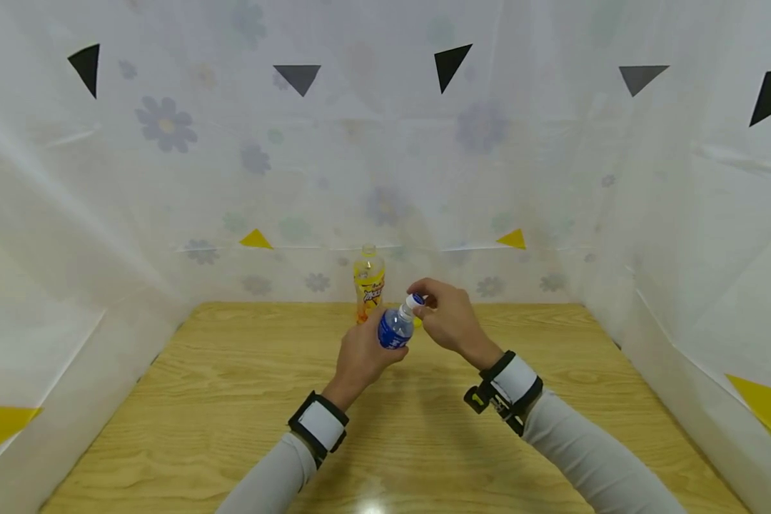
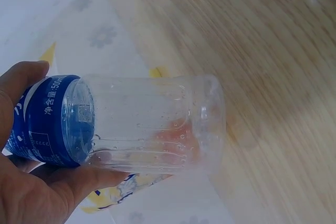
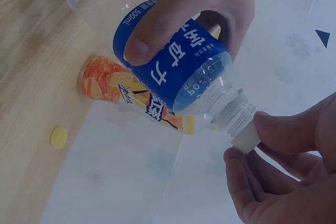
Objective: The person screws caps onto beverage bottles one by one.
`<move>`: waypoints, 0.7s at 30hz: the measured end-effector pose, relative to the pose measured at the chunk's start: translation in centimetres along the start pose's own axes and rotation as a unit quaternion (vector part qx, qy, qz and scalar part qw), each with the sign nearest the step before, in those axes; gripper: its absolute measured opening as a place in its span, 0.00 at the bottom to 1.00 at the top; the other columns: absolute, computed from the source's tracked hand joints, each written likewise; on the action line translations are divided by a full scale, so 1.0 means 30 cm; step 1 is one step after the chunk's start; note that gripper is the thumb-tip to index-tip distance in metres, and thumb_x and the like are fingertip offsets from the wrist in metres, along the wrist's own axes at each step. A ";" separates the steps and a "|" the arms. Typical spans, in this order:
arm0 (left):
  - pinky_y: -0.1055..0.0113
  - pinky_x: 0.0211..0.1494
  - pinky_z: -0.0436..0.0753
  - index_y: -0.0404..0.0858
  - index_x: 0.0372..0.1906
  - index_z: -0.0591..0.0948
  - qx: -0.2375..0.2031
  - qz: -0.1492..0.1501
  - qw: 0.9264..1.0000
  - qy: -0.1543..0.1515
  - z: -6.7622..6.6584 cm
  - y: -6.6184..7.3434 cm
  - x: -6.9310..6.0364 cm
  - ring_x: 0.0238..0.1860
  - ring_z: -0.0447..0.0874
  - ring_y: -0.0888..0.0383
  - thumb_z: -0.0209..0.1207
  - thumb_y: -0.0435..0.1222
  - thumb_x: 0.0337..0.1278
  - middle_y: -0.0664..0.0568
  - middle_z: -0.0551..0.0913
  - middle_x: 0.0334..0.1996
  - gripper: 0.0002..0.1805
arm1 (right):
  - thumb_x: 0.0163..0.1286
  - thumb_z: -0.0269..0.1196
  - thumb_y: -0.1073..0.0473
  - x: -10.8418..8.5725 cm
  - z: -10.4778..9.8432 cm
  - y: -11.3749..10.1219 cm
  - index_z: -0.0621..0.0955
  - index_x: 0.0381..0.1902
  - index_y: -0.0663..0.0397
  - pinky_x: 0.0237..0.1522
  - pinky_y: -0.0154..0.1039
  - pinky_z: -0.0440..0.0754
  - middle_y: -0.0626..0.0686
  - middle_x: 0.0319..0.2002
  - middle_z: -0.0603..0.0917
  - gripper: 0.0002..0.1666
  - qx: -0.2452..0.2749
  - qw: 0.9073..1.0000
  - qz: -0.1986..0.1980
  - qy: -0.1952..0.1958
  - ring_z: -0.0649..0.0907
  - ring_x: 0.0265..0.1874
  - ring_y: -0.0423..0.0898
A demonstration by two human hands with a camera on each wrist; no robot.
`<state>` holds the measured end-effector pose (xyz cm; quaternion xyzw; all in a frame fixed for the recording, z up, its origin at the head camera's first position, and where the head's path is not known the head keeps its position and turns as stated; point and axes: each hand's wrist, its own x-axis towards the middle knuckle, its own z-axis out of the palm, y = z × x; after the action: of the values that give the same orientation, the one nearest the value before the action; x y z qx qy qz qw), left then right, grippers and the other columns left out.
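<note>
My left hand (image 1: 362, 357) grips a clear plastic bottle (image 1: 395, 330) round its blue label, holding it tilted above the table. The bottle's clear lower part (image 2: 142, 124) shows droplets inside in the left wrist view. With thumb and fingers, my right hand (image 1: 451, 318) pinches a white cap (image 3: 245, 140) at the bottle's mouth. Screw threads show between the cap and the neck ring in the right wrist view. Behind the left hand stands a second bottle (image 1: 369, 278) with a yellow and orange label; its mouth is uncapped.
A yellow cap (image 3: 58, 137) lies on the wooden table (image 1: 231, 400), near the yellow-labelled bottle. White flower-patterned sheeting (image 1: 385, 143) hangs behind the table and along both sides, with black, grey and yellow triangles on it.
</note>
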<state>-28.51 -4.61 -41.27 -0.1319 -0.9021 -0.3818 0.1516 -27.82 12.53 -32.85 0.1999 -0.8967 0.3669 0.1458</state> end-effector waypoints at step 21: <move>0.52 0.47 0.86 0.45 0.62 0.75 -0.002 0.006 1.000 0.005 0.000 0.004 -0.009 0.47 0.88 0.49 0.78 0.44 0.45 0.46 0.86 0.50 0.37 | 0.69 0.66 0.62 0.000 0.010 -0.006 0.84 0.52 0.58 0.34 0.42 0.84 0.57 0.42 0.88 0.14 -0.029 0.999 0.007 -0.019 0.85 0.36 0.50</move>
<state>-28.23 -4.57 -41.29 -0.1356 -0.8999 -0.3830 0.1581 -27.78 12.20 -32.95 0.1963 -0.9110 0.3381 0.1314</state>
